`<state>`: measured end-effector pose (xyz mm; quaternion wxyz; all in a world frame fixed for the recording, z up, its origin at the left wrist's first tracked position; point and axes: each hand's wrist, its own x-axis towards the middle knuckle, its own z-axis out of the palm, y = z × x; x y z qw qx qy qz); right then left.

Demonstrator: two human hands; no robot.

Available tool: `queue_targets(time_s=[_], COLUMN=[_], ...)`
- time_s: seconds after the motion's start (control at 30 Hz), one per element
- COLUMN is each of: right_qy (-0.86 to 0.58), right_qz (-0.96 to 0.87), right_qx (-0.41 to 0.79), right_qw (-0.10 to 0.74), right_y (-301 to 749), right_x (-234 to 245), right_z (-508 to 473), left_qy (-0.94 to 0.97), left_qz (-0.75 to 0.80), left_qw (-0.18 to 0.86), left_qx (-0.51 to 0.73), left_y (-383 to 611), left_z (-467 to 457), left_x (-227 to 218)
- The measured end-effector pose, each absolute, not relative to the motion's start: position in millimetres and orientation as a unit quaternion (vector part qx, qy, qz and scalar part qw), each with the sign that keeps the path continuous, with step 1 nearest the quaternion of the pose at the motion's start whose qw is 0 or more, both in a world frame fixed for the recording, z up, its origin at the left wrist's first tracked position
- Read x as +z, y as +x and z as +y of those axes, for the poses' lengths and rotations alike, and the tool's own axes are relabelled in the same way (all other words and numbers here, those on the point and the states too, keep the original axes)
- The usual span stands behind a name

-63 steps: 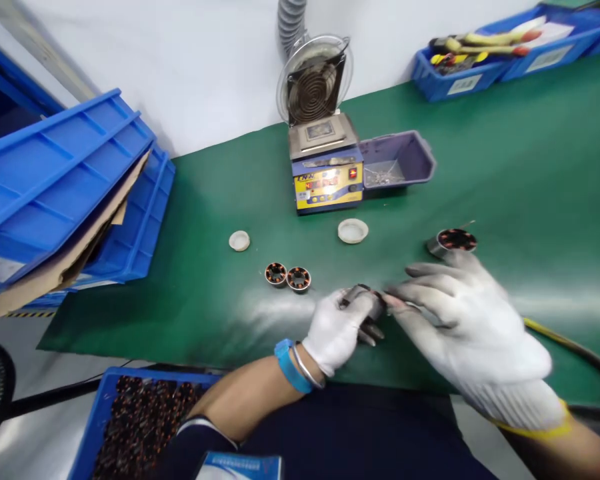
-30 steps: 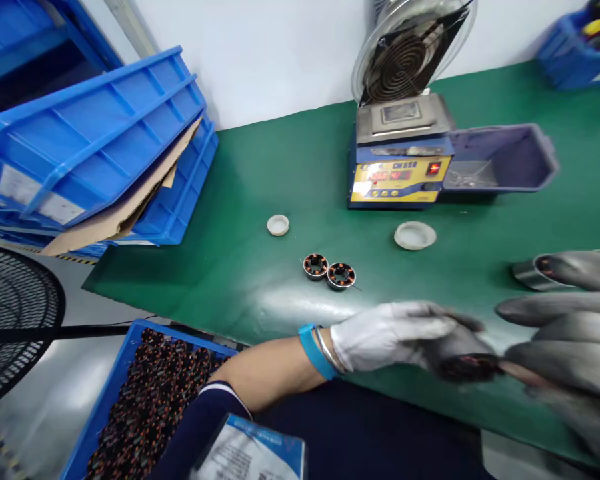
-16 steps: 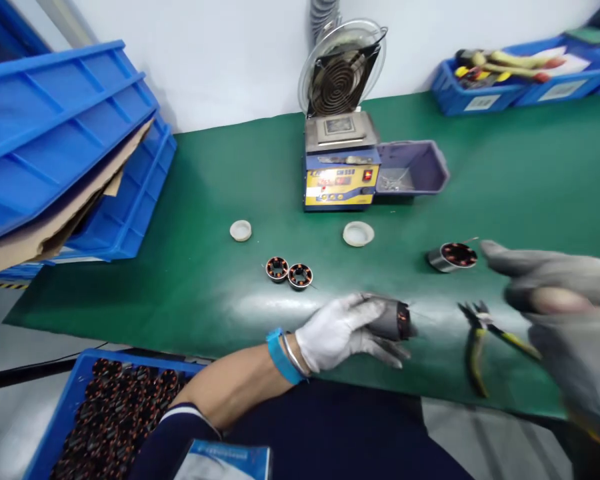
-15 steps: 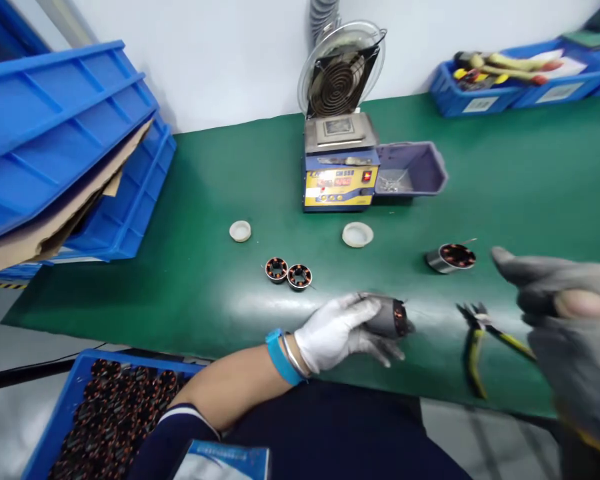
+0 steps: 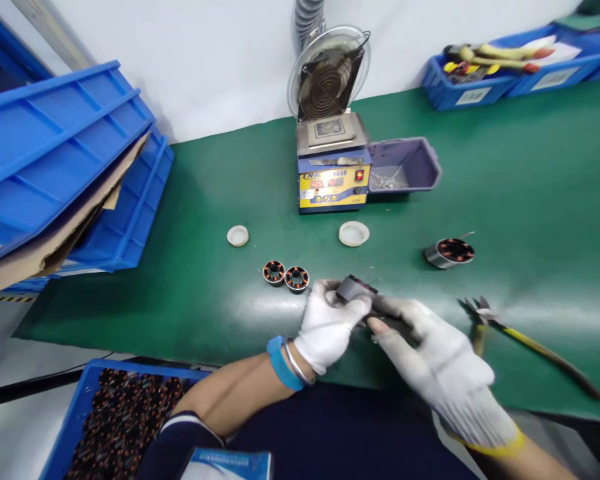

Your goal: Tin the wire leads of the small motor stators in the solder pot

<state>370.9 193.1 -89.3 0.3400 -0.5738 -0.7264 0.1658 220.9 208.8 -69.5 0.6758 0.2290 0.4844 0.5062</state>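
Stator core (image 5: 356, 291), a small grey cylinder, sits between my two gloved hands just above the near edge of the green bench mat (image 5: 530, 173). My left hand (image 5: 327, 327) is curled around it from below and behind, fingers closed on its body; my right hand (image 5: 443, 363) reaches in from the right with fingertips pinched at the core's end, though I cannot tell whether they grip a wire lead or only touch the metal. I judge this to be the lead-dressing step, with the part steadied for fine finger work; the next move calls for a firm left-hand hold and a careful pinch so thin wire is not kinked. Just right of my hands lie yellow-handled cutters (image 5: 485, 317). Farther out, another wound stator (image 5: 449, 253) rests alone, two small stators (image 5: 285, 276) sit touching each other to the left, and the solder pot (image 5: 333, 183) stands behind them.
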Motion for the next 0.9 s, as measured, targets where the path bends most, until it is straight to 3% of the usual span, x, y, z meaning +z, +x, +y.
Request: queue_targets(time_s=[0.13, 0.23, 0.3, 0.43, 0.5, 0.63, 0.8, 0.9], right_qy=[-0.567, -0.551, -0.548, -0.522, -0.484, -0.471, -0.435, -0.425], right_qz=[-0.641, -0.605, -0.625, -0.724, -0.767, -0.787, -0.827, -0.831], right_qx=[0.342, 0.389, 0.349, 0.150, 0.082, 0.046, 0.021, 0.020], right_qw=[0.387, 0.423, 0.432, 0.425, 0.413, 0.396, 0.355, 0.357], right_y=[368, 368, 371, 379, 382, 388, 397, 405], right_x=[-105, -112, -112, -107, -103, -93, -89, -87], right_z=[194, 192, 190, 189, 190, 191, 193, 193], left_qy=[0.330, 0.406, 0.445, 0.478, 0.452, 0.329, 0.487, 0.430], left_qz=[0.436, 0.394, 0.404, 0.483, 0.493, 0.496, 0.459, 0.495], left_qw=[0.642, 0.639, 0.616, 0.530, 0.541, 0.606, 0.520, 0.546], left_qx=[0.537, 0.522, 0.509, 0.508, 0.509, 0.527, 0.531, 0.521], left_y=[221, 219, 218, 218, 218, 216, 214, 214], left_z=[199, 191, 189, 194, 198, 202, 197, 196], left_x=[-69, -69, -67, -65, -66, -66, -60, -61])
